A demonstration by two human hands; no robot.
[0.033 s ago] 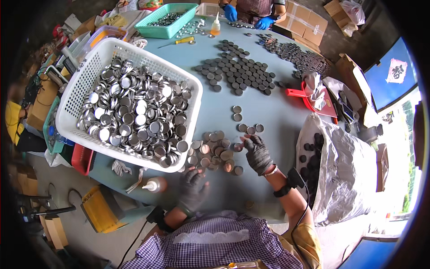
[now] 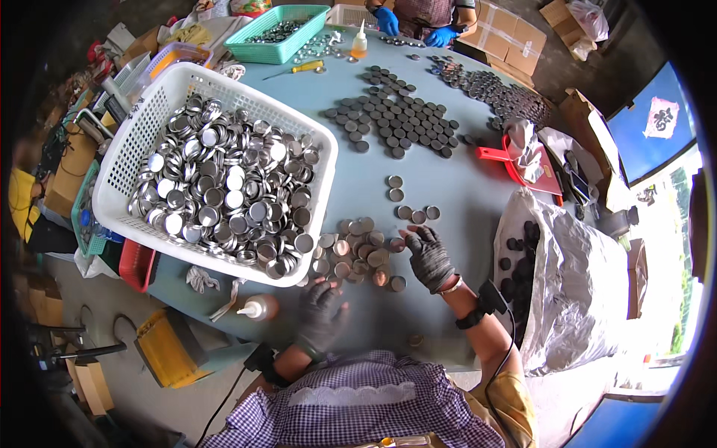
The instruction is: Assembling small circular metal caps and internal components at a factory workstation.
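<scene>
On the table in front of me lies a loose pile of round, shallow metal caps [image 2: 358, 250]. My right hand [image 2: 431, 260], in a dark grey glove with bare fingertips, reaches in at the pile's right side. Its fingers are stretched out, the tips by a single metal cap [image 2: 396, 245]; no firm grip shows. My left hand [image 2: 321, 317], gloved alike, hovers at the pile's near edge, fingers apart and nothing visible in them. Just beyond my right hand, several caps [image 2: 418, 216] lie separately. A large white basket [image 2: 112, 175] full of shiny caps stands to the left.
Dark-filled caps [image 2: 407, 119] spread across the table's far middle. To the right sit a silver sack [image 2: 575, 299] with black round pieces and a red dustpan [image 2: 493, 154]. A squeeze bottle [image 2: 258, 308] lies near my left hand. Across the table, a person's blue gloves [image 2: 441, 36] work.
</scene>
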